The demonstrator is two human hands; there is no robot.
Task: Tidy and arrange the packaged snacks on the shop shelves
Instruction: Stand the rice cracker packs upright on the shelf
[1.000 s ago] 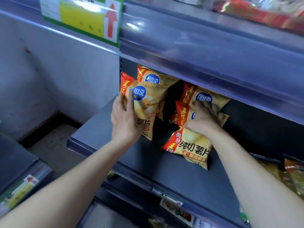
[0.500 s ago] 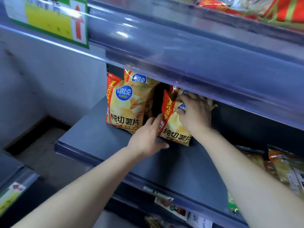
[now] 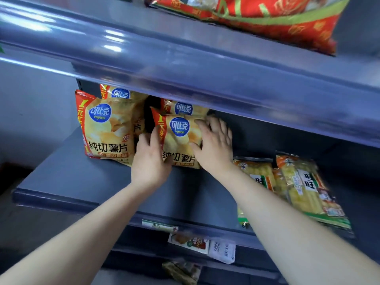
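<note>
we grip chip bag (image 3: 181,138) 9 o'clock edge, left hand (image 3: 151,161) fingers curled | right hand (image 3: 213,147) fingers spread flat, 3 o'clock side

Four yellow-and-red chip bags stand upright at the back-left of the shelf (image 3: 72,177), two and two. Left bag (image 3: 107,128) faces front, a rear-left bag (image 3: 121,93) tucked right behind. Right bag (image 3: 178,136) is upright too, left hand (image 3: 150,159) gripping its lower-left corner, right hand (image 3: 213,145) flat on its right side, a rear-right bag (image 3: 183,108) peeking over its top. Further right, cracker packs (image 3: 304,182) lie flat, overlapping. Up top, a red bag (image 3: 267,19) lies flat
</note>
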